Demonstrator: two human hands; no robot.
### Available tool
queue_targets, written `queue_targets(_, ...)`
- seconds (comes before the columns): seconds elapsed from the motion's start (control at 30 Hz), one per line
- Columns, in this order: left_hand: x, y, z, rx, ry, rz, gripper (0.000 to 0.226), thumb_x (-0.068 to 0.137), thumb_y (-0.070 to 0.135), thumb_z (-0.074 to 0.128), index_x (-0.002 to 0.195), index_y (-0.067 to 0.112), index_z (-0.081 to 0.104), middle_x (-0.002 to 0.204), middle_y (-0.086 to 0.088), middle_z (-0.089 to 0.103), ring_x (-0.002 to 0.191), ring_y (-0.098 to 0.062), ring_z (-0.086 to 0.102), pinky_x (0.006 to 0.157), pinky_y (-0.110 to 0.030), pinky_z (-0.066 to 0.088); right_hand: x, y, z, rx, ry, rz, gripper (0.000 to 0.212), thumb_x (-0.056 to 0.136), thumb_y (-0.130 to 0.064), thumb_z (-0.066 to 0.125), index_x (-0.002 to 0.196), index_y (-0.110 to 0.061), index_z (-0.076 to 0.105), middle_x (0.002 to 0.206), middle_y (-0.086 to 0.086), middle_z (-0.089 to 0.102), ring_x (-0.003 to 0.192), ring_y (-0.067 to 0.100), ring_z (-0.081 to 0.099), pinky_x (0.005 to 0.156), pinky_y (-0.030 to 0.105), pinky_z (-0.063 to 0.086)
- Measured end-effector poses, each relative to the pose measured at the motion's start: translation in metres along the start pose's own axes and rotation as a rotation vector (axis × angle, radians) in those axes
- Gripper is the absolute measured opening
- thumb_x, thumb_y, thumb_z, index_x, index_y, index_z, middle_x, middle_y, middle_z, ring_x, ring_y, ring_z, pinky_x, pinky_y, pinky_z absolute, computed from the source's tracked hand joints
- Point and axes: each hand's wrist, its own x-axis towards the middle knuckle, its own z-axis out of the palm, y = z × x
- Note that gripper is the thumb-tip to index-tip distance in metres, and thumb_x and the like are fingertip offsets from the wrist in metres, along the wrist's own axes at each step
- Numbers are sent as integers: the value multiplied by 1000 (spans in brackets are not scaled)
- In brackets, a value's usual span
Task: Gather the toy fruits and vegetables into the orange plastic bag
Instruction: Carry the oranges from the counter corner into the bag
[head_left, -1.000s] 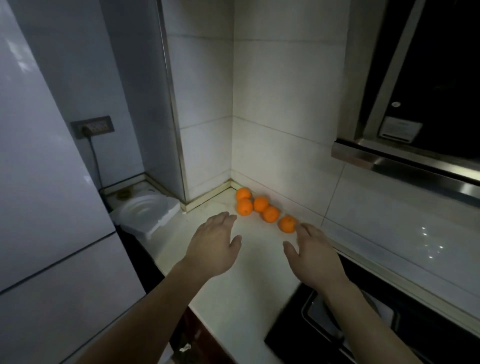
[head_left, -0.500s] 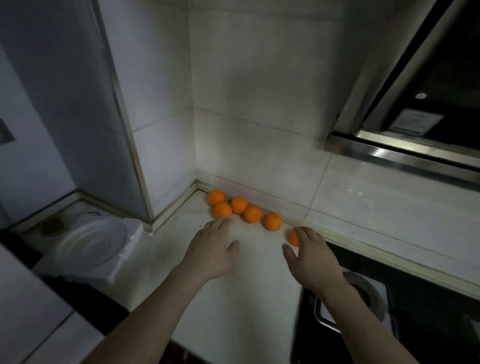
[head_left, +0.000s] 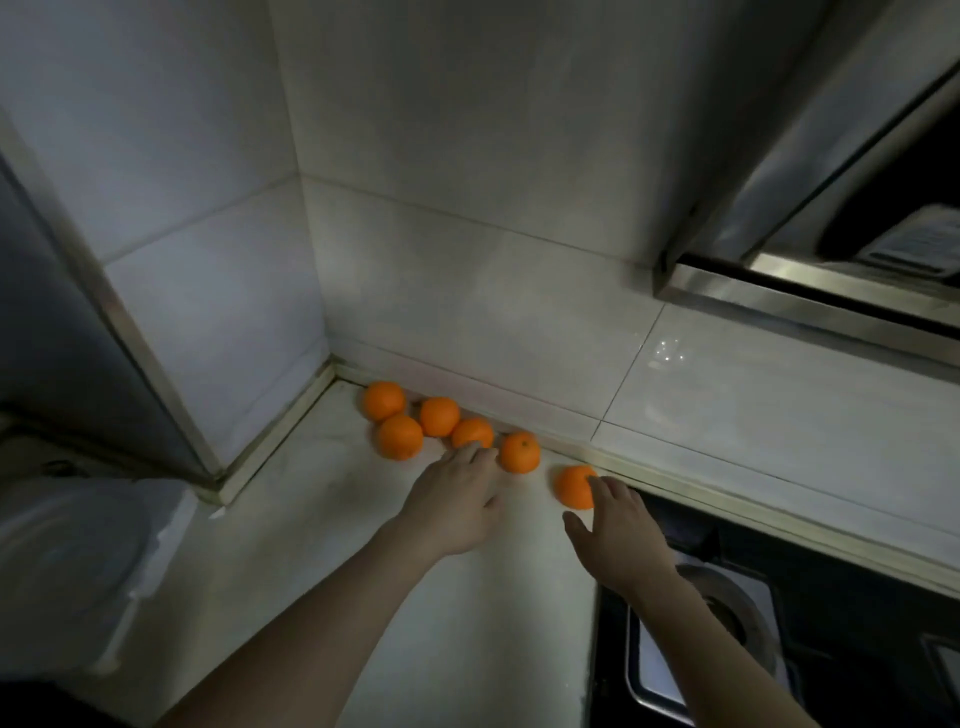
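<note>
Several toy oranges lie in a row along the back wall of the white countertop. The nearest-right orange sits just under the fingertips of my right hand, which is spread and touches its right side. My left hand is flat and open, its fingertips at the fourth orange, with another orange just to the right of them. Further left lie three more: one, one and one in the corner. No orange plastic bag is in view.
A black stove top with a metal burner ring lies right of the counter. A steel range hood hangs above it. A white round plastic piece sits lower left, beside a metal-edged wall panel.
The view has swung down and closer to the corner. Both hands have reached forward: the left now touches the row of oranges, the right rests against the rightmost orange.
</note>
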Motion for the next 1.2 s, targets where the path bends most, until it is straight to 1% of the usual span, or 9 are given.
queue_targets(0.13,63,-12,31,6,-28,44,58,92,37,55,142,20,33,145,-1,37,131,-24,40,100,-39,42,53,17,25,5,-33,35,62,92,-49,48,142,-15,34,141,5,42,125,24,42,101,35,39)
queue_targets(0.23,103,-25,61,34,-33,92,60,93,38,54,145,18,32,148,-1,36,132,-23,39,101,-35,37,86,36,45,3,-65,61,65,92,-49,49,145,-16,31,144,5,40,128,24,40,104,35,37)
queue_targets(0.33,138,-36,92,11,-78,119,64,89,39,58,143,16,34,145,-6,39,130,-27,42,104,-38,38,110,55,64,4,-104,83,68,90,-50,52,146,-17,30,144,5,39,128,25,40,102,36,38)
queue_targets(0.5,175,-48,129,29,-107,170,63,84,43,63,136,18,40,137,-5,43,124,-26,44,100,-39,41,129,70,92,7,-118,95,77,85,-57,56,147,-21,27,147,1,34,130,23,38,105,35,37)
queue_targets(0.63,184,-54,150,54,-122,193,71,83,41,67,142,19,34,145,-3,36,131,-25,38,104,-37,39,132,73,110,22,-83,86,71,85,-52,59,144,-24,30,145,-1,35,130,19,37,105,32,36)
queue_targets(0.77,188,-55,160,59,-62,198,62,82,25,69,137,22,39,138,-2,39,126,-25,42,98,-38,45,132,76,118,46,-18,80,61,89,-43,57,142,-23,34,145,-1,37,131,20,36,106,33,36)
queue_targets(0.83,188,-56,161,41,-47,185,61,82,23,69,135,22,41,137,-2,41,125,-24,43,98,-39,45,130,76,118,53,2,78,59,89,-41,57,141,-23,36,144,-1,39,130,20,37,106,33,35)
queue_targets(1.0,175,-56,149,-102,8,168,63,82,24,69,139,22,42,140,-2,43,127,-23,42,105,-36,39,119,69,107,84,65,75,63,83,-42,65,138,-23,41,139,-2,44,122,19,43,100,30,39)
queue_targets(1.2,132,-44,108,-200,96,157,61,78,24,68,135,22,47,138,0,45,123,-22,46,102,-34,40,85,44,71,79,152,76,72,80,-45,69,140,-20,39,139,-1,45,122,20,44,100,32,42)
